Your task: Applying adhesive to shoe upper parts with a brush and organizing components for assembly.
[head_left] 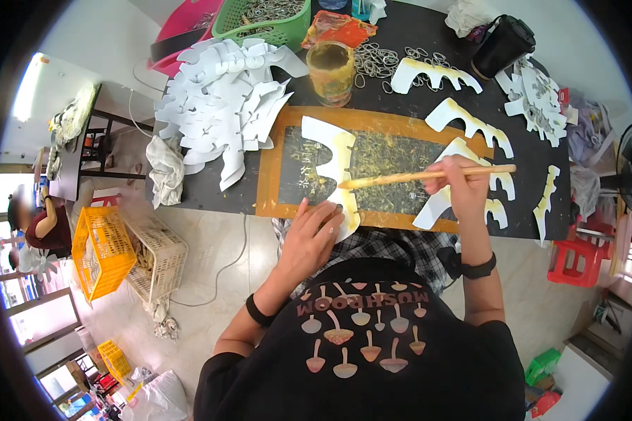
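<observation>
White card cutout (333, 165) — flat, with scalloped notches and a yellowish glue-wet edge — lies on the orange-framed mat (268, 168) on the dark surface (211, 193). Left hand (312, 235) presses flat on its near end, fingers spread. Right hand (463, 181) grips a wooden brush (414, 176), bristles touching the cutout's right edge.

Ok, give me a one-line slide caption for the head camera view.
Left hand pins a white cutout on a glue-stained board while the right hand brushes its edge with a wooden brush.
</observation>
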Motion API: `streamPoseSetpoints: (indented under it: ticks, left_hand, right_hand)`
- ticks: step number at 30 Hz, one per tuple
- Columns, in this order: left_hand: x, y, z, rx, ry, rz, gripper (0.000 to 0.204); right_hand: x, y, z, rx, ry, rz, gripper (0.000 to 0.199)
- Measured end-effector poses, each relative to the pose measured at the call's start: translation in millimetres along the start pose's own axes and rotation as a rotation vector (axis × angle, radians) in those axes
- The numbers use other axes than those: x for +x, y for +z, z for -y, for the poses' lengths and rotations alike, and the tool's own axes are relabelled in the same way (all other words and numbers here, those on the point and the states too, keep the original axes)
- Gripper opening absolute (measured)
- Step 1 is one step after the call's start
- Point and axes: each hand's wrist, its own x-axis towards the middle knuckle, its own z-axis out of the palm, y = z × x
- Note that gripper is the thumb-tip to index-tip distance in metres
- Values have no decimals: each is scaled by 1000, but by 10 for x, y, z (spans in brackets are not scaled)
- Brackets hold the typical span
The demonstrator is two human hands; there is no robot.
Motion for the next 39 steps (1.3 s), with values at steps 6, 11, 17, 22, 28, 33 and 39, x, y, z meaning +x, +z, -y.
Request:
streamPoseSetpoints:
  ticks: [6, 11, 17, 22, 28, 33, 39]
  left_hand:
    - [5, 41, 38, 26, 10, -36, 31]
    - [41, 26, 33, 23, 4, -57, 20]
    - [73, 1, -16, 24, -11, -26, 18]
    - [96, -8, -30, 61, 5, -37, 18]
    - [91, 32, -46, 75, -9, -46, 18]
    - [80, 46, -57, 79, -16, -73, 16]
    - [64, 59, -89, 81, -22, -92, 15]
  right_hand:
    - [-13, 127, -142, 13, -18, -3, 22]
    - [-89, 266, -96, -124, -311, -155, 20]
    - [-445, 366, -144, -580, -691, 82, 15]
    - [-741, 463, -201, -591, -691, 126, 18]
    - [-815, 378, -234, -583, -670, 235, 28]
    - [-891, 293, -209, -590, -666, 326, 29]
    - [-1010, 148, -162, -614, -664, 415, 30]
